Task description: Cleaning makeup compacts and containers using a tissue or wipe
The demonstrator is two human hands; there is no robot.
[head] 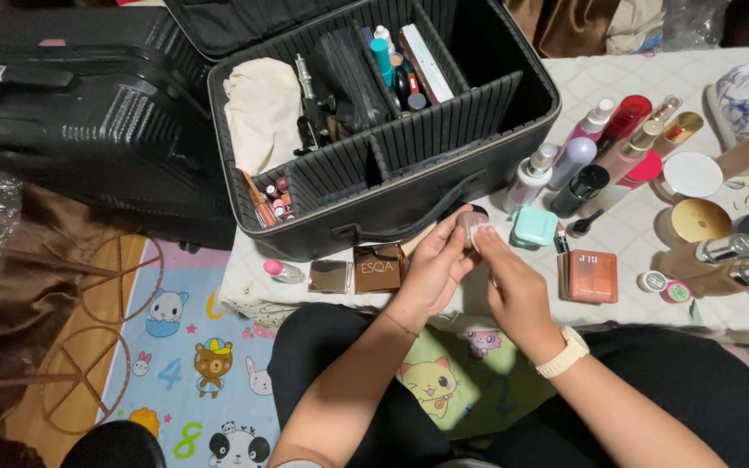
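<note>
My left hand (433,270) holds a small round pinkish-brown cosmetic jar (467,223) just in front of the black makeup case (513,130). My right hand (513,290), with a cream watch on its wrist, presses a white pad (482,234) against the jar with its fingertips. Both hands meet above the white quilted cloth (626,234), between a brown square box (379,267) and a mint-green square container (534,227).
The open case holds a cream cloth (262,108), brushes, tubes and lipsticks. Several bottles (578,160), round compacts (693,176) and an orange palette (590,276) lie to the right. A black suitcase (88,113) stands at the left. A cartoon play mat (201,355) covers the floor.
</note>
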